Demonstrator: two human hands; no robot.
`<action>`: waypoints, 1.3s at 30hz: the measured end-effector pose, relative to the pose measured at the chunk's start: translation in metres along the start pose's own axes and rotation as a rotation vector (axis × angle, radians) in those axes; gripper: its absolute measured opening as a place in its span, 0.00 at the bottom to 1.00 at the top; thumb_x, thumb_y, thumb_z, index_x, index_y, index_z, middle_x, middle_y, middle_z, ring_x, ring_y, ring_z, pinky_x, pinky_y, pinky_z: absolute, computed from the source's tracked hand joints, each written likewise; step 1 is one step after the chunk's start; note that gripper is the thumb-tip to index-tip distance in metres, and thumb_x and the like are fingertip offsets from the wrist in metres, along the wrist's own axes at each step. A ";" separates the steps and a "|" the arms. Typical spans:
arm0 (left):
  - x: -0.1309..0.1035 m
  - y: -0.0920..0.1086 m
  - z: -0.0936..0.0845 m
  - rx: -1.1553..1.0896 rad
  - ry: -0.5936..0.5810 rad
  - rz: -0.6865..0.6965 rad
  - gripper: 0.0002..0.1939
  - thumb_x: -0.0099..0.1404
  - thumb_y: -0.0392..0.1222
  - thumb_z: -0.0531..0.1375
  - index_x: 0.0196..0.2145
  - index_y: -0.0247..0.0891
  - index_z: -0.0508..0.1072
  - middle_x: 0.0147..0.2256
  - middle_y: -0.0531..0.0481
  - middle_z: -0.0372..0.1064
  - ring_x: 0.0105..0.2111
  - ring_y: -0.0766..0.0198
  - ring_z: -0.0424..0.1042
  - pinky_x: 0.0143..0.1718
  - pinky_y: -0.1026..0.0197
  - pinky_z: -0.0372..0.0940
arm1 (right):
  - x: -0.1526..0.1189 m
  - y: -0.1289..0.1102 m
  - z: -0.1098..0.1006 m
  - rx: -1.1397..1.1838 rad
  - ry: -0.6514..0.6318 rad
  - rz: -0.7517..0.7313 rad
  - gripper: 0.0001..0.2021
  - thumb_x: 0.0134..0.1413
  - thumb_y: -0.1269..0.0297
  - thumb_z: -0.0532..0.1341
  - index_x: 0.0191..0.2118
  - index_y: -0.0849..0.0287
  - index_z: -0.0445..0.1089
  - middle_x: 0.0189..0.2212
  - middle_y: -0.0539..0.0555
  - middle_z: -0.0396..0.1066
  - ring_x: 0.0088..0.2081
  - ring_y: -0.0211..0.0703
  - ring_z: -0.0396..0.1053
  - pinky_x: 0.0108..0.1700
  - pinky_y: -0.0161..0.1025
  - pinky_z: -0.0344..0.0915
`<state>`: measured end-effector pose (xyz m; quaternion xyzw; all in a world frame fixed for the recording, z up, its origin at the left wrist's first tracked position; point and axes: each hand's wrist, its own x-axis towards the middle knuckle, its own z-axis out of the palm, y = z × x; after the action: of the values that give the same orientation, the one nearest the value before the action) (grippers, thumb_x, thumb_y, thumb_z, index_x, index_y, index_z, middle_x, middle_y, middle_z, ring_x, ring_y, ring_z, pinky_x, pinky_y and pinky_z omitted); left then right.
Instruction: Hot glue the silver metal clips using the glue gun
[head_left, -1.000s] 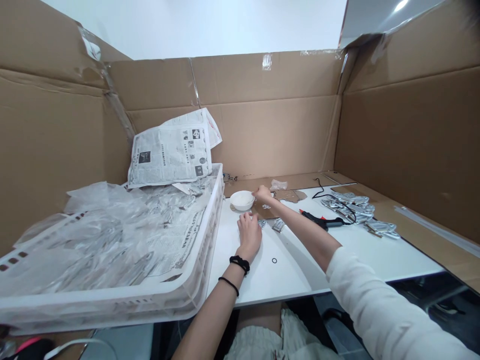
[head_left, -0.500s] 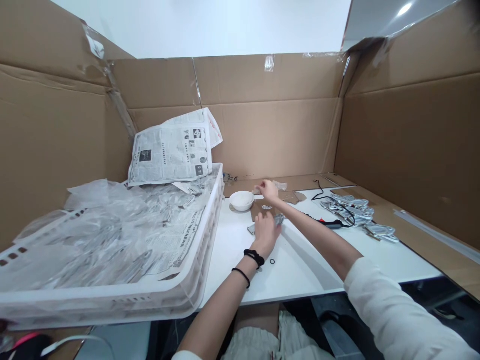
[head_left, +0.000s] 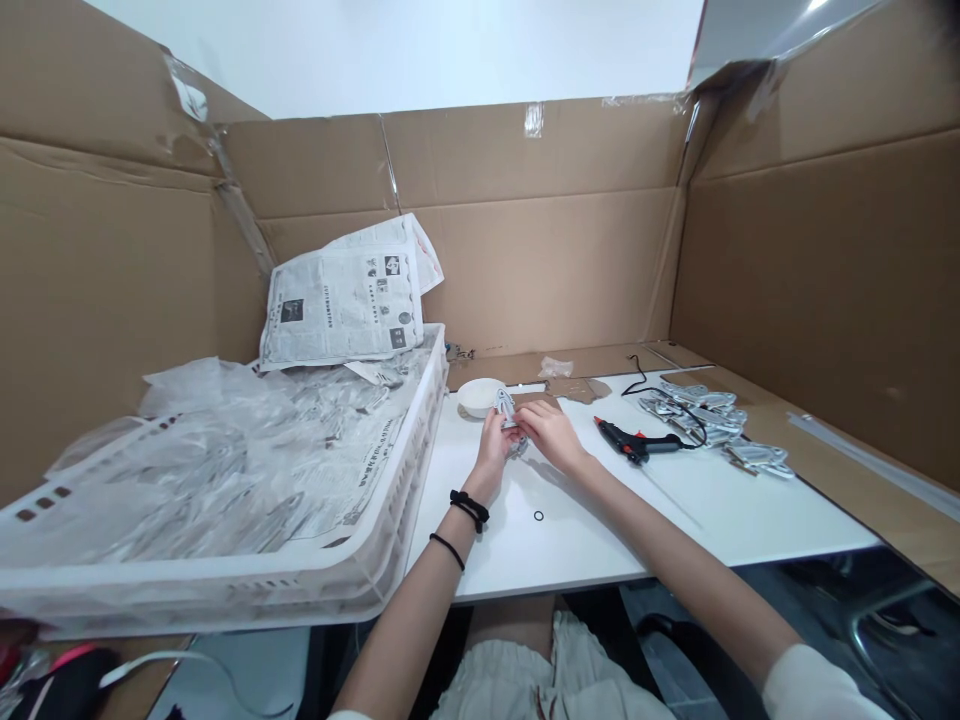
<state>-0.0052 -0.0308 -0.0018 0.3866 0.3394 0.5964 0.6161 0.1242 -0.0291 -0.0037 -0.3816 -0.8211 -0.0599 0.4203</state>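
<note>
My left hand [head_left: 493,450] is closed on a coiled grey-white cable bundle [head_left: 505,404], lifted just above the table beside the white bowl [head_left: 477,399]. Against the lower part of that bundle, my right hand [head_left: 551,434] has its fingers pinched together; the exact spot they grip is hidden. A small brown cardboard piece [head_left: 546,398] lies just behind the hands. On the white tabletop [head_left: 577,545] nearer to me is a small black ring [head_left: 538,516].
A black glue gun [head_left: 637,440] with an orange-red tip lies right of my hands, its cord running back. Several cable bundles [head_left: 701,415] are heaped further right. At left stands a large white crate [head_left: 405,540] with newspaper [head_left: 345,305] and plastic-wrapped items. Cardboard walls [head_left: 555,265] surround the table.
My right hand has come back from beyond the bowl to meet my left hand, leaving a crumpled clear plastic piece at the back. My left hand has moved left and raised the cable bundle upright.
</note>
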 end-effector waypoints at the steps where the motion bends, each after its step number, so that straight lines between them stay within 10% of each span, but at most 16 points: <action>1: 0.001 -0.001 0.000 0.005 0.003 0.015 0.10 0.57 0.38 0.57 0.37 0.36 0.61 0.29 0.53 0.66 0.25 0.71 0.67 0.29 0.67 0.61 | -0.001 -0.001 0.002 -0.040 -0.015 -0.021 0.11 0.64 0.67 0.51 0.36 0.59 0.70 0.39 0.56 0.73 0.42 0.46 0.67 0.41 0.39 0.61; 9: 0.003 -0.006 -0.004 0.161 0.017 0.065 0.12 0.61 0.45 0.59 0.36 0.35 0.63 0.30 0.52 0.66 0.23 0.73 0.67 0.25 0.69 0.60 | 0.002 -0.007 -0.007 0.060 -0.036 0.078 0.12 0.63 0.66 0.51 0.43 0.57 0.72 0.43 0.56 0.71 0.45 0.47 0.65 0.46 0.41 0.63; 14: 0.005 -0.007 -0.004 0.280 -0.047 0.071 0.15 0.65 0.50 0.54 0.39 0.34 0.63 0.34 0.43 0.72 0.20 0.71 0.68 0.19 0.68 0.55 | -0.010 0.013 -0.055 0.049 0.131 0.450 0.16 0.60 0.70 0.49 0.49 0.60 0.69 0.46 0.57 0.70 0.46 0.47 0.66 0.49 0.42 0.62; 21: -0.001 -0.013 -0.001 0.238 -0.070 0.016 0.17 0.64 0.53 0.55 0.36 0.34 0.62 0.31 0.44 0.72 0.19 0.71 0.66 0.21 0.68 0.56 | -0.070 0.076 -0.125 -0.351 -0.598 0.729 0.32 0.38 0.82 0.52 0.54 0.62 0.68 0.52 0.62 0.66 0.56 0.61 0.58 0.52 0.51 0.59; 24: -0.003 -0.013 -0.001 0.209 -0.093 0.020 0.18 0.60 0.52 0.60 0.36 0.34 0.62 0.31 0.45 0.72 0.20 0.73 0.66 0.21 0.69 0.56 | -0.086 0.095 -0.127 -0.289 -0.689 0.673 0.33 0.35 0.80 0.55 0.52 0.57 0.70 0.51 0.61 0.68 0.54 0.60 0.61 0.52 0.50 0.60; 31: -0.004 -0.014 0.000 0.199 -0.094 0.034 0.16 0.60 0.48 0.60 0.36 0.33 0.61 0.31 0.44 0.72 0.19 0.73 0.64 0.19 0.69 0.53 | -0.082 0.095 -0.123 0.067 -0.475 0.537 0.15 0.41 0.66 0.60 0.40 0.56 0.72 0.38 0.57 0.71 0.41 0.52 0.68 0.43 0.44 0.63; 39: -0.006 -0.019 0.002 0.253 -0.100 0.045 0.11 0.64 0.44 0.56 0.40 0.33 0.62 0.32 0.45 0.71 0.19 0.74 0.64 0.20 0.69 0.54 | -0.024 0.037 -0.090 0.484 0.002 0.807 0.24 0.50 0.40 0.56 0.34 0.61 0.67 0.24 0.51 0.63 0.25 0.37 0.60 0.27 0.35 0.58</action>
<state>0.0048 -0.0363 -0.0179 0.4980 0.3723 0.5424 0.5650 0.2161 -0.0545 0.0281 -0.5611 -0.5970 0.3011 0.4879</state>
